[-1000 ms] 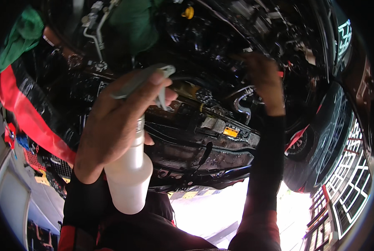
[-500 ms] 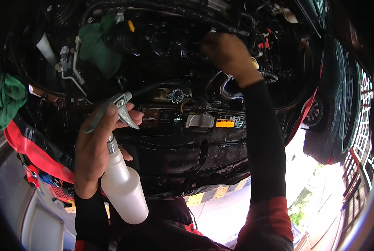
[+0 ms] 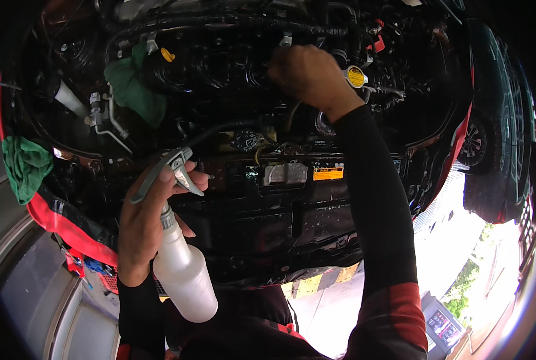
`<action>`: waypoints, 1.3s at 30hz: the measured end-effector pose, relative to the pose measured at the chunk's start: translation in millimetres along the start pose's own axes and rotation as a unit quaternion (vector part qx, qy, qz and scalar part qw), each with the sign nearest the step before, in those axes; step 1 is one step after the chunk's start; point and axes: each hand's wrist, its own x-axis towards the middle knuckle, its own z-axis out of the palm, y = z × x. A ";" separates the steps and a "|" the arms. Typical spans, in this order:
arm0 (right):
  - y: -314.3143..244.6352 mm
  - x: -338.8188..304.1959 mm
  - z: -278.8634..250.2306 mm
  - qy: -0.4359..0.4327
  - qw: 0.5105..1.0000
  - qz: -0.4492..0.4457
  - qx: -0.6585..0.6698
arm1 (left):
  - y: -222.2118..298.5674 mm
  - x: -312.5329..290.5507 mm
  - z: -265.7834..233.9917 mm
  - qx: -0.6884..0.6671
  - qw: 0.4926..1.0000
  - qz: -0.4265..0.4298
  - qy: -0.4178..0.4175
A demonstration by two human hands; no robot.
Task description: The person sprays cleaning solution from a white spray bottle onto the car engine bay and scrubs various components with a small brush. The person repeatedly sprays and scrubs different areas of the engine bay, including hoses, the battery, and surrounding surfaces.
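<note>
My left hand point(image 3: 141, 231) is wrapped around the neck of a white spray bottle point(image 3: 187, 282) with a grey trigger head. It holds the bottle tilted over the front edge of an open engine bay, nozzle toward the engine point(image 3: 220, 67). Over the engine's right part, my right hand point(image 3: 317, 78) is curled with the fingertips turned down into shadow. What those fingers hold, if anything, is hidden. Just right of that hand sits a radiator cap point(image 3: 355, 77) with a yellow label. Much of the engine's dark surface looks wet and shiny.
A green cloth point(image 3: 137, 90) lies on the engine's left side, near a yellow dipstick handle point(image 3: 168, 55). Another green cloth point(image 3: 27, 169) hangs over the left fender by a red body edge point(image 3: 70, 231). A dark vehicle point(image 3: 502, 120) stands at right, and a screen point(image 3: 445, 327) lower right.
My right hand has shifted slightly left over the engine, uncovering the radiator cap. The view has moved a little; my left hand still grips the spray bottle.
</note>
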 end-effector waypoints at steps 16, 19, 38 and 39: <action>14.8 11.6 -0.8 -0.037 0.991 -0.024 0.129 | -5.7 -3.0 -2.6 -0.014 1.000 -0.007 -0.010; 17.6 11.5 -8.5 -0.077 0.985 0.056 0.142 | -6.5 -4.1 -4.0 -0.026 1.000 -0.011 0.011; 17.4 14.0 -7.6 -0.100 0.980 0.004 0.170 | -5.5 -6.5 -11.6 -0.063 0.998 -0.019 -0.009; 14.4 12.7 -5.3 -0.135 0.972 0.065 0.183 | -5.4 -7.7 -12.4 -0.070 0.997 -0.025 -0.010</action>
